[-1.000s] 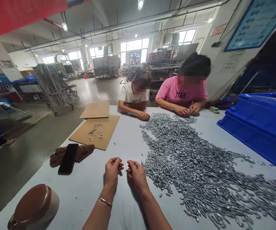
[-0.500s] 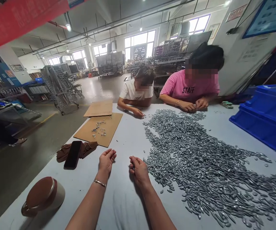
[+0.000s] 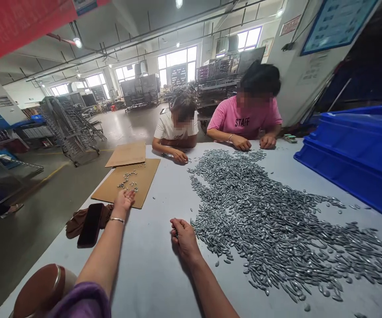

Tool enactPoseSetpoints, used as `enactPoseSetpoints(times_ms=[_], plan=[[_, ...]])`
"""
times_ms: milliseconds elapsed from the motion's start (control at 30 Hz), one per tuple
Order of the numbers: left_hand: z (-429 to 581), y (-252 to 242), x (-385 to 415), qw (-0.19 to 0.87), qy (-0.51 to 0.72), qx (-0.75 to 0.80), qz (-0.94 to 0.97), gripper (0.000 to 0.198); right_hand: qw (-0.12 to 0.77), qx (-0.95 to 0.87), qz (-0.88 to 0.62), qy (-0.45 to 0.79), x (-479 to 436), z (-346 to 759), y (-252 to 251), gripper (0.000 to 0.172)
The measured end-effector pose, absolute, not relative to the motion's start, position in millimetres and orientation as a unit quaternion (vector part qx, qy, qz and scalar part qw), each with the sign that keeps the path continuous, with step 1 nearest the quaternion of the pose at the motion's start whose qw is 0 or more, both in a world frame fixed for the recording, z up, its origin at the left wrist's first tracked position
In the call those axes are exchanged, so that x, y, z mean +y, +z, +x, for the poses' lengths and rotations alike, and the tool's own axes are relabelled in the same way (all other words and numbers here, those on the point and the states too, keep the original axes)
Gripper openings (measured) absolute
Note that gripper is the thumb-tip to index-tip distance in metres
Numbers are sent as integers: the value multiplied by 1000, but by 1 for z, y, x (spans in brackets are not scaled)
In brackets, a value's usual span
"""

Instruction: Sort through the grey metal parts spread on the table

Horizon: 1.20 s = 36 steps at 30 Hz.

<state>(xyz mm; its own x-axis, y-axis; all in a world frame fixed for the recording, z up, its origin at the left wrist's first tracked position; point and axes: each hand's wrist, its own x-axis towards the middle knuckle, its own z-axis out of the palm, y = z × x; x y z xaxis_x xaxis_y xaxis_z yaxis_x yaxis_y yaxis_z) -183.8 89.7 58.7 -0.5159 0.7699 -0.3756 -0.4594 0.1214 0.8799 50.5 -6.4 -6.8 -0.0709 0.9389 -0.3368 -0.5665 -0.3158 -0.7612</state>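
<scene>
Metal pieces lie in a wide grey heap on the counter, spreading right and far from the right hand, whose fingers curl together at the heap's near-left edge. The left hand is far to the left, fingers loosely apart, at the cardboard sheet with its few scattered pieces.

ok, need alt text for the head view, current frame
A person's left hand reaches to the near edge of a cardboard sheet, while the curled right hand rests beside a large spread of small grey metal pieces on a white table. Two other people sit at the far end, blue crates at right.
</scene>
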Motion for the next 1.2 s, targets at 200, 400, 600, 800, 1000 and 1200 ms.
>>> enactPoseSetpoints(times_ms=[200,400,600,800,1000,1200], plan=[[-162,41,97,396,586,647,286,23,539,-232,-421,692,-5,49,-8,40],[-117,27,104,354,502,641,460,27,543,-235,-436,678,-3,48,-5,35],[-105,41,111,344,455,635,521,32,557,-221,-426,678,2,49,1,26],[-86,49,68,364,499,625,477,6,590,-33,-272,759,11,58,7,21],[-43,39,-9,570,602,504,242,18,574,61,-180,796,16,75,7,7],[-14,25,-32,608,598,451,264,23,552,179,-99,809,12,86,11,13]])
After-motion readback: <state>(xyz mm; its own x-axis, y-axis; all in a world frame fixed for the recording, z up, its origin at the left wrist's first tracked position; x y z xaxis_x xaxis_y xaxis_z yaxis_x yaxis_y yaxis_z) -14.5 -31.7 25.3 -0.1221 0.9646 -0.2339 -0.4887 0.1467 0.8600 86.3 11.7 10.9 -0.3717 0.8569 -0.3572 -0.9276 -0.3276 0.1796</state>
